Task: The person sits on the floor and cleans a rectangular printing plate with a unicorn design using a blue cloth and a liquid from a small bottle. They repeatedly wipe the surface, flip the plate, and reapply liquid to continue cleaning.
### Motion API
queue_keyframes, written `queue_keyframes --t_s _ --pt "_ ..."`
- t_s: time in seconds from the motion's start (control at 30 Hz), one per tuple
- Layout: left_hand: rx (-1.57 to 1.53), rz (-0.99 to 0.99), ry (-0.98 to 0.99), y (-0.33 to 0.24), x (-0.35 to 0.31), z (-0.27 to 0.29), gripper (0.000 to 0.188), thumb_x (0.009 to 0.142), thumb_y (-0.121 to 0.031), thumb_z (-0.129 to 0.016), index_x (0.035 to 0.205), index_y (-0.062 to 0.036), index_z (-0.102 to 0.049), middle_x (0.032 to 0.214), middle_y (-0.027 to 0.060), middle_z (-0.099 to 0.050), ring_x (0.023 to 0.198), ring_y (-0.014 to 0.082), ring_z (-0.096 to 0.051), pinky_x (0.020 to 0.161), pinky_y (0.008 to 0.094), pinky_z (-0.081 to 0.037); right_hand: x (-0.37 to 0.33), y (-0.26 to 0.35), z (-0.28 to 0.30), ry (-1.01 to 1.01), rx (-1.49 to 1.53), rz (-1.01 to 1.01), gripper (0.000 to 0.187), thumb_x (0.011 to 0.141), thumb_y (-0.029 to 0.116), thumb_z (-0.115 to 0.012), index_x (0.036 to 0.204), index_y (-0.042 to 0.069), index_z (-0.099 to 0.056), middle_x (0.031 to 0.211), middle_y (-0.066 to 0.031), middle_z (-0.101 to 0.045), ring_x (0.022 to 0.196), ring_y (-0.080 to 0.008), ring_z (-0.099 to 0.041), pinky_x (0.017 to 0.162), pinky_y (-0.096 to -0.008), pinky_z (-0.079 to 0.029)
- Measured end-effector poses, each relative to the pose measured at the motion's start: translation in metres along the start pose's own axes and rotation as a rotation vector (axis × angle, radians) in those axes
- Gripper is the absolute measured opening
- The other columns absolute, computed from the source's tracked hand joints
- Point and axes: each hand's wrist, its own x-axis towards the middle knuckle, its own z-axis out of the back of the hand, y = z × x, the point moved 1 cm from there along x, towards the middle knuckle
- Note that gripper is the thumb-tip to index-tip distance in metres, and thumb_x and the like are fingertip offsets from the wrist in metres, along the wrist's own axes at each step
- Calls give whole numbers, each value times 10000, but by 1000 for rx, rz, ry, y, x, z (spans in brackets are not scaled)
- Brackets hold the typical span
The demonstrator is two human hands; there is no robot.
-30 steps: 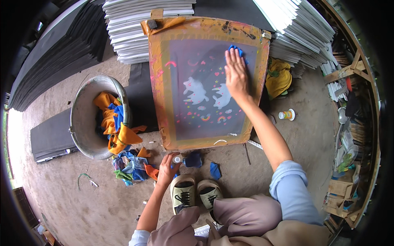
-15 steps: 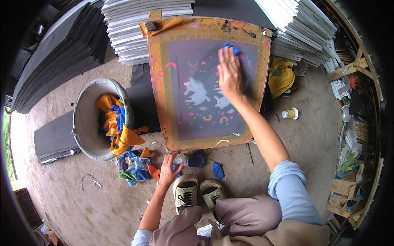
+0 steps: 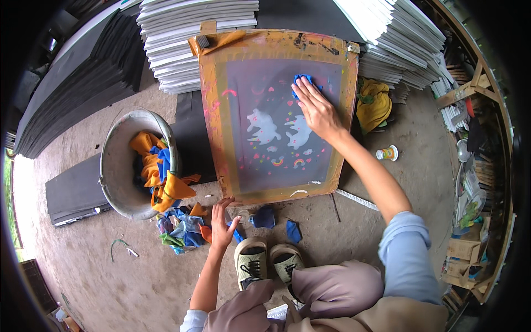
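Observation:
A printing screen (image 3: pixel 265 160) in a wooden frame (image 3: pixel 345 119) edged with brown tape leans before me. Its grey mesh carries white unicorn-like figures, rainbows and small pink hearts. My right hand (image 3: pixel 319 113) presses a crumpled blue cloth (image 3: pixel 302 81) against the mesh in the upper right part, its fingers laid over the cloth. By the frame's lower left corner is my left hand (image 3: pixel 222 224), thumb and fingers apart and nothing seen in it; the fingertips are at the frame's edge, and whether they touch it I cannot tell. A small clear round container (image 3: pixel 243 214) sits beside this hand.
On the left stands a grey bucket (image 3: pixel 117 180) with orange and blue cloths (image 3: pixel 149 152); more rags (image 3: pixel 185 227) lie by it. Blue scraps (image 3: pixel 263 217) lie before my shoes. Stacked white sheets (image 3: pixel 199 50) rise behind. A yellow cloth (image 3: pixel 375 108) and small cup (image 3: pixel 387 153) lie right.
My right hand has wiped the blue cloth a little lower and to the left on the mesh. My left hand has shifted slightly, with its thumb now spread out.

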Motion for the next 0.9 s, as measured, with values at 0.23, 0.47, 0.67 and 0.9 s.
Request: queue_keyframes --t_s 0.23,0.47,0.67,0.9 --pt "24 16 -8 2 0 4 506 743 -246 -679 1170 -25 -521 1154 161 -545 1102 344 -482 968 425 -369 31 -20 16 -260 57 13 261 784 -36 -645 1040 14 -631 1013 -119 -623 852 -232 -609 712 -335 -510" --pt "74 49 -8 8 -4 13 490 760 -274 -676 1157 -25 -535 1145 165 -540 1101 349 -477 965 426 -367 34 -16 -7 -343 141 2 110 743 -22 -671 846 11 -652 833 -79 -597 784 -226 -591 697 -323 -503" --pt "64 25 -6 7 7 7 444 751 -256 -679 1110 -22 -563 1121 149 -555 1104 340 -476 961 421 -373 38 -7 -5 -215 129 71 144 708 -40 -634 834 30 -638 845 -76 -609 868 -231 -575 728 -329 -505" --pt "72 -32 -14 -1 17 6 404 736 -228 -676 1080 -37 -586 1124 134 -561 1104 329 -481 968 425 -369 29 -6 -5 -372 43 -172 298 773 51 -673 1058 31 -591 943 -79 -574 894 -267 -521 773 -381 -445"
